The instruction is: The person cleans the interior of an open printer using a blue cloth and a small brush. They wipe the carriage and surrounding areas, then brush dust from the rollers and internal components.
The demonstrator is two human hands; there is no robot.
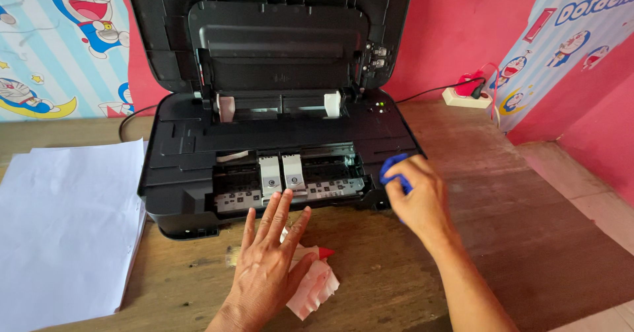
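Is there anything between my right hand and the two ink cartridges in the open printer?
Nothing visible. The right hand, holding something blue, sits at the printer bay's right edge; the cartridges lie uncovered to its left, lid raised. The left hand rests lower, on the table.

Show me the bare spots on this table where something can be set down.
Bare wood lies right of the printer, between the right hand and the power strip. Crowded: paper stack fills the left; the left hand covers a crumpled tissue in front.

The left hand (267,256) lay flat on a white wrapper (316,284) near the open black printer (264,153). The right hand (417,200) pinched something blue (391,169).
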